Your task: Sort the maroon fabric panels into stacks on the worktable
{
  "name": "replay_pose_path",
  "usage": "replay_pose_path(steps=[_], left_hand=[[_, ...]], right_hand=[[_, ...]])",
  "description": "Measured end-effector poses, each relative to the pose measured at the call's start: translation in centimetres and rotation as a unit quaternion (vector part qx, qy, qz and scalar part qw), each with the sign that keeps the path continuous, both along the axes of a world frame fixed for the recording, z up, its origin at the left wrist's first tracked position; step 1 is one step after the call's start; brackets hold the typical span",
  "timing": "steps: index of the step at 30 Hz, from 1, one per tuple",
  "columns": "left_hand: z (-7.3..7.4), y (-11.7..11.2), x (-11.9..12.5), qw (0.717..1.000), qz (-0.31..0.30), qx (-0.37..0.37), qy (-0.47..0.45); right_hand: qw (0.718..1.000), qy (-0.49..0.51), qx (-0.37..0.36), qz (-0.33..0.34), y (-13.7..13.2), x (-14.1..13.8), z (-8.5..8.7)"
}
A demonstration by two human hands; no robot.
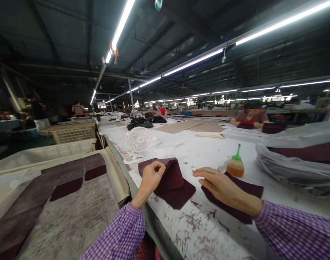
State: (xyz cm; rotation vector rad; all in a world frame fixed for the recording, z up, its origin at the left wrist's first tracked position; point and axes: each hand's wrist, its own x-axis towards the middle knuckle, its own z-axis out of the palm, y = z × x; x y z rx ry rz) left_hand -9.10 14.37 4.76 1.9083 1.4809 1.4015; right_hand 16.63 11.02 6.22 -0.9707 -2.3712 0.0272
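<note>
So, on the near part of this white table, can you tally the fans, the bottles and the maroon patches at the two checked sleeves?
Fan: 1
Bottle: 1
Maroon patches: 2, one at the left hand, one beneath the right hand; layers can't be counted
Total: 4

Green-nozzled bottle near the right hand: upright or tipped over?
Upright: the bottle stands with its green nozzle pointing up and amber liquid below.
</note>
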Motion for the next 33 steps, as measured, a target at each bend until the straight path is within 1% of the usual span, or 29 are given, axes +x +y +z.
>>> replay_pose_path(steps=[2,3,5,6,7,8,10,12,14,15,18,20,21,22,23,24,26,28,29,31,32,33], left_hand=[[0.1,-1.2,0.6,1.000,-0.020,0.002,0.007],[0.0,-1.8,0.9,0.999,-0.034,0.004,0.017],[-0.7,-2.7,1.4,0.998,-0.062,0.010,0.032],[-1.2,-3.0,1.5,0.997,-0.075,0.010,0.022],[-1.7,-3.2,1.5,0.996,-0.087,0.001,-0.017],[-2.0,-3.1,1.4,0.992,-0.096,-0.018,-0.080],[-2.2,-2.7,0.6,0.966,-0.103,-0.063,-0.227],[-1.5,-1.9,-1.1,0.934,-0.090,-0.086,-0.335],[0.0,-1.0,-3.4,0.909,-0.067,-0.075,-0.405],[1.0,-0.6,-4.6,0.854,-0.050,-0.076,-0.512],[3.6,-0.2,-7.9,0.803,-0.013,-0.051,-0.594],[4.6,-0.7,-8.8,0.787,-0.002,-0.022,-0.617],[4.8,-1.1,-8.8,0.784,-0.003,-0.010,-0.621],[4.8,-1.7,-8.5,0.790,-0.008,0.000,-0.614],[4.5,-2.4,-8.0,0.802,-0.014,0.006,-0.598],[4.1,-3.1,-7.2,0.820,-0.025,0.006,-0.572],[3.0,-4.7,-5.5,0.873,-0.043,0.000,-0.487],[1.7,-6.2,-3.9,0.920,-0.049,-0.017,-0.389],[1.2,-6.7,-3.2,0.937,-0.044,-0.028,-0.347],[0.6,-7.6,-2.3,0.959,-0.022,-0.042,-0.281],[0.5,-7.8,-2.0,0.967,-0.006,-0.041,-0.253],[0.6,-8.0,-1.7,0.975,0.012,-0.033,-0.220]], right_hand=[[0.998,-0.042,0.013,0.054,0.5,-2.3,-0.7],[0.995,-0.070,0.018,0.073,0.8,-3.3,-1.1],[0.988,-0.123,0.022,0.089,1.6,-4.9,-2.1],[0.986,-0.141,0.023,0.086,1.9,-5.5,-2.6],[0.985,-0.151,0.022,0.079,2.2,-5.9,-3.1],[0.985,-0.156,0.020,0.069,2.5,-6.2,-3.6],[0.986,-0.157,0.017,0.050,2.8,-6.5,-4.4],[0.987,-0.151,0.018,0.043,3.1,-6.5,-4.9],[0.989,-0.141,0.021,0.048,3.2,-6.4,-5.3],[0.989,-0.136,0.022,0.051,3.3,-6.4,-5.5],[0.990,-0.125,0.020,0.055,3.5,-6.3,-5.8],[0.991,-0.119,0.006,0.055,3.5,-6.4,-5.7],[0.992,-0.114,-0.008,0.057,3.4,-6.4,-5.5],[0.993,-0.103,-0.026,0.059,3.2,-6.4,-5.1],[0.994,-0.083,-0.049,0.059,2.8,-6.4,-4.6],[0.993,-0.056,-0.081,0.057,2.4,-6.3,-4.0],[0.983,0.018,-0.177,0.039,1.3,-5.9,-2.5],[0.962,0.093,-0.258,-0.007,-0.2,-5.1,-1.1],[0.951,0.132,-0.277,-0.033,-1.1,-4.6,-0.4],[0.934,0.206,-0.282,-0.073,-3.1,-3.6,0.8],[0.928,0.233,-0.279,-0.081,-4.2,-3.2,1.3],[0.920,0.252,-0.292,-0.076,-5.4,-2.9,1.7]])
